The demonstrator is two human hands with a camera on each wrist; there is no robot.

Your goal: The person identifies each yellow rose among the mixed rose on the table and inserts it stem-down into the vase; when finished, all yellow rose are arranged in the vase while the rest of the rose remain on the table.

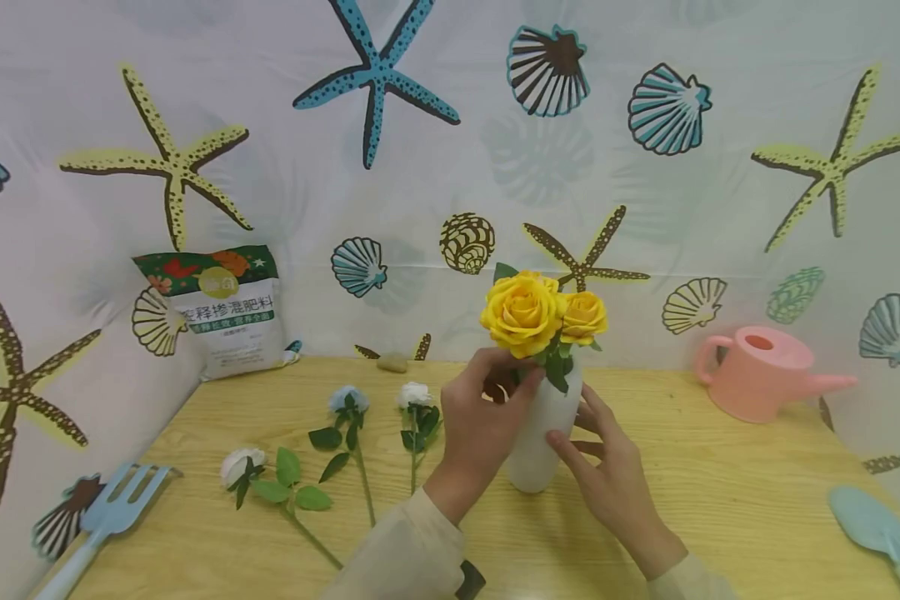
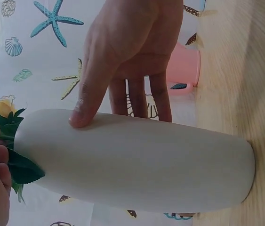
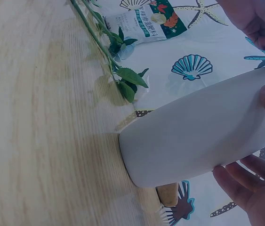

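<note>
A tall white vase (image 1: pixel 534 450) stands on the wooden table with several yellow roses (image 1: pixel 521 313) in its mouth. My left hand (image 1: pixel 483 417) is at the vase's mouth, its fingers curled, pinching the rose stems just under the blooms. My right hand (image 1: pixel 615 467) grips the vase's side, thumb (image 2: pixel 81 113) pressed on the front and the other fingers reaching round behind. Green leaves (image 2: pixel 25 165) hang over the vase's rim in the left wrist view. Seen from the right wrist, the vase (image 3: pixel 193 132) has its base on the table.
Left of the vase lie a blue rose (image 1: pixel 348 398) and two white roses (image 1: pixel 416 395). A fertilizer bag (image 1: pixel 232 317) and a stone (image 1: pixel 392 362) are at the back. A blue hand fork (image 1: pixel 120 508) lies left; a pink watering can (image 1: pixel 765 375) and blue trowel (image 1: pixel 873 525) are right.
</note>
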